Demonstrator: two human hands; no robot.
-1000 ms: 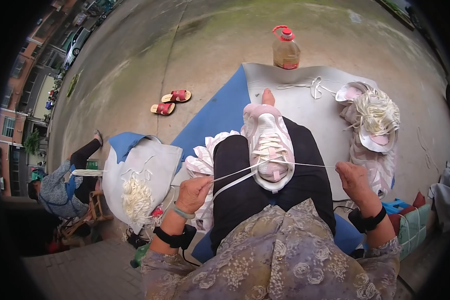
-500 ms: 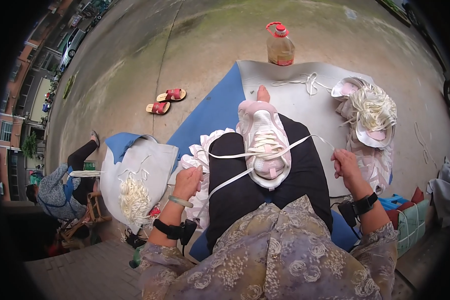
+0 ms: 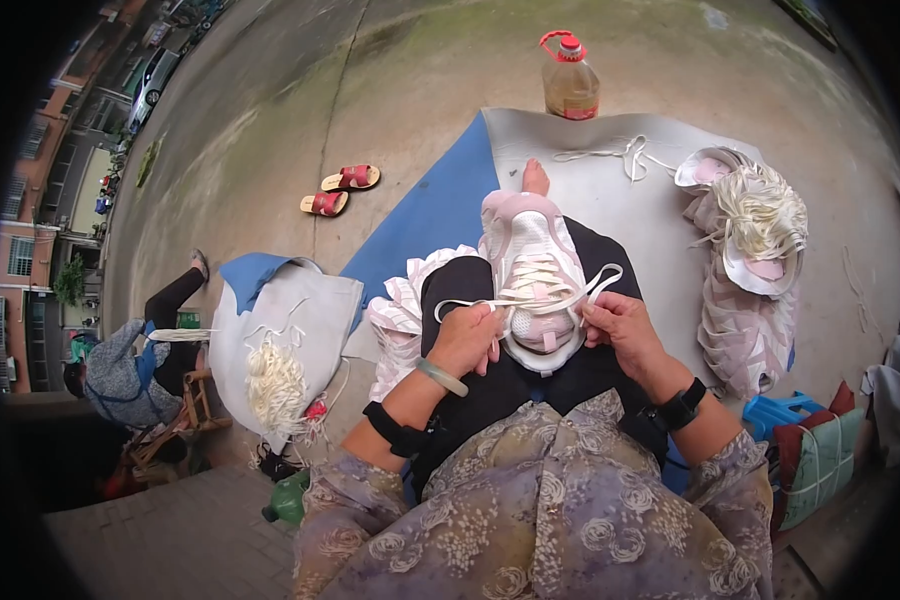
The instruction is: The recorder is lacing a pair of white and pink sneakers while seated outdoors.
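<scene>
Across my lap lies a pink and white sneaker (image 3: 533,262), its toe pointing away and its tongue end toward me. White shoelace (image 3: 532,296) crosses its front in several rows. My left hand (image 3: 465,338), with a bangle at the wrist, is closed on one lace end beside the shoe's left side. On the right side, my right hand (image 3: 622,335) pinches the lace, which rises in a loop (image 3: 607,275) above the fingers. Both hands are close to the near end of the shoe.
A stack of sneakers (image 3: 745,330) with a bundle of white laces (image 3: 765,212) stands at right. More shoes (image 3: 400,320) sit left of my leg. Another lace bundle (image 3: 275,385) lies at left, near a seated person (image 3: 130,375). Red slippers (image 3: 350,178) and a bottle (image 3: 571,80) are farther off.
Both hands have moved inward from wide apart to the sides of the shoe. The lace stretched out on the right now forms a loop at my right hand.
</scene>
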